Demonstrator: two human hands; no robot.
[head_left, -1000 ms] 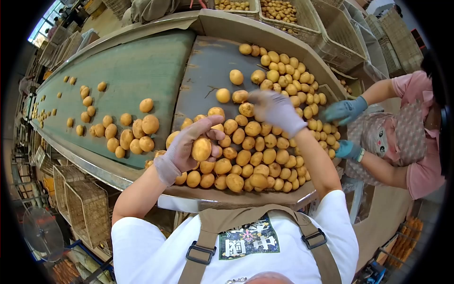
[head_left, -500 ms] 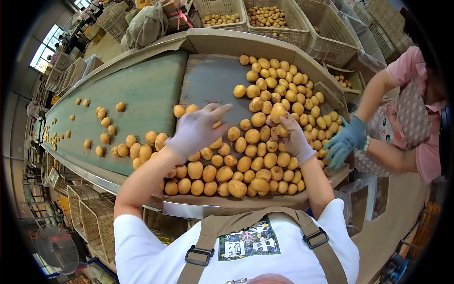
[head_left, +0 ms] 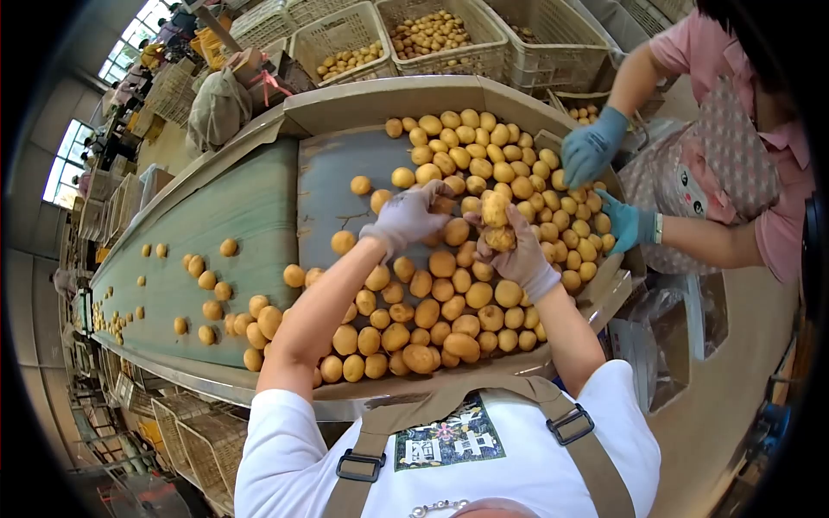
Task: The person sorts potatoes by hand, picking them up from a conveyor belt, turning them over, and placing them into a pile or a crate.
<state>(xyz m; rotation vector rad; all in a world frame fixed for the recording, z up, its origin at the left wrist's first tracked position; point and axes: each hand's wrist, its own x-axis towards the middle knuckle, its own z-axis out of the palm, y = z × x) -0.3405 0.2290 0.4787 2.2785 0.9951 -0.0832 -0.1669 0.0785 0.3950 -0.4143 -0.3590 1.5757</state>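
Two potatoes [head_left: 496,208] sat one beyond the other in the grip of the right hand [head_left: 516,259], its pale-gloved fingers curled round them. The left hand [head_left: 406,220], gloved alike, reached low over the heap of potatoes [head_left: 423,312], fingers bent down at its upper part; whether they had closed on one, I cannot tell. The heap covered much of the grey bench [head_left: 332,186], beside a green belt [head_left: 207,207] with scattered potatoes [head_left: 212,309]. Near the heap's right edge were a co-worker's blue-gloved hands [head_left: 594,148].
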